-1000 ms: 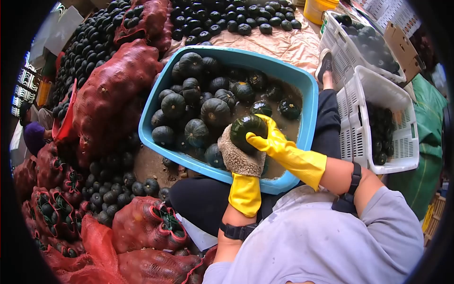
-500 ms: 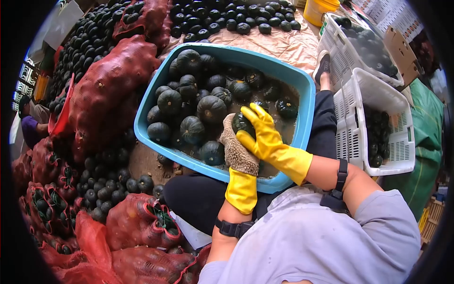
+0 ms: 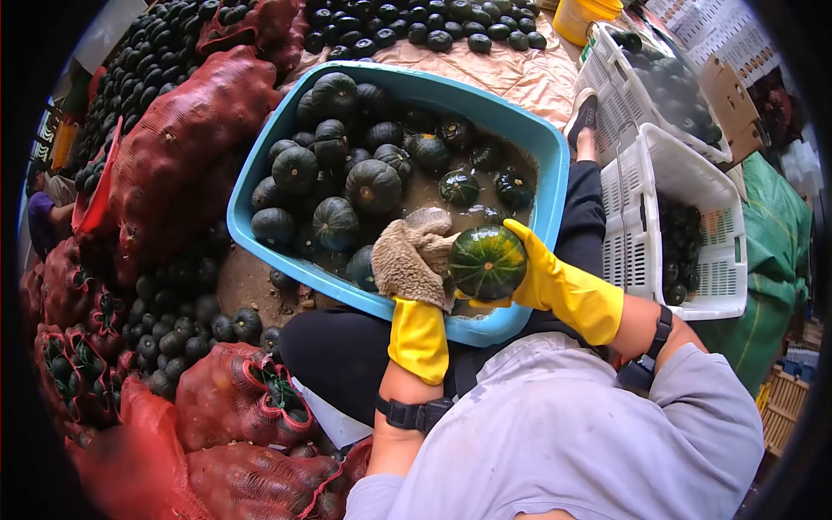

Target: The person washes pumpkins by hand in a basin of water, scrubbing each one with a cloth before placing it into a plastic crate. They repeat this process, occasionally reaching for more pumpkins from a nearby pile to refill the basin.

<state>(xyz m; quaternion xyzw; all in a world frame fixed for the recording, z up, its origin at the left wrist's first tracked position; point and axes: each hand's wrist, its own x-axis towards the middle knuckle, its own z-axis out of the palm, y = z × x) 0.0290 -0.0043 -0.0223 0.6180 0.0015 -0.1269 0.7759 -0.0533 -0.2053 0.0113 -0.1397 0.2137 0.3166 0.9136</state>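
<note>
A wet green pumpkin with a yellow-orange patch (image 3: 488,263) is held in my right hand (image 3: 542,273), in a yellow rubber glove, above the near right side of the blue tub (image 3: 555,199). My left hand (image 3: 414,260) wears a brown fleecy cloth mitt over a yellow glove and is beside the pumpkin's left side; its fingers are hidden by the mitt. Muddy water (image 3: 416,198) and several dark green pumpkins (image 3: 373,186) fill the tub. Two smaller pumpkins (image 3: 458,188) lie half in the water beyond my hands.
Red mesh sacks (image 3: 186,139) and loose pumpkins (image 3: 178,347) lie at the left. White crates (image 3: 628,234) holding pumpkins stand at the right, near a yellow bucket (image 3: 585,19). More pumpkins rest on a cloth (image 3: 511,74) behind. A person (image 3: 42,212) is at the far left.
My right hand has raised the pumpkin out of the tub's middle and moved it nearer, its patterned end now in view. My left hand has moved slightly left. The camera view has shifted.
</note>
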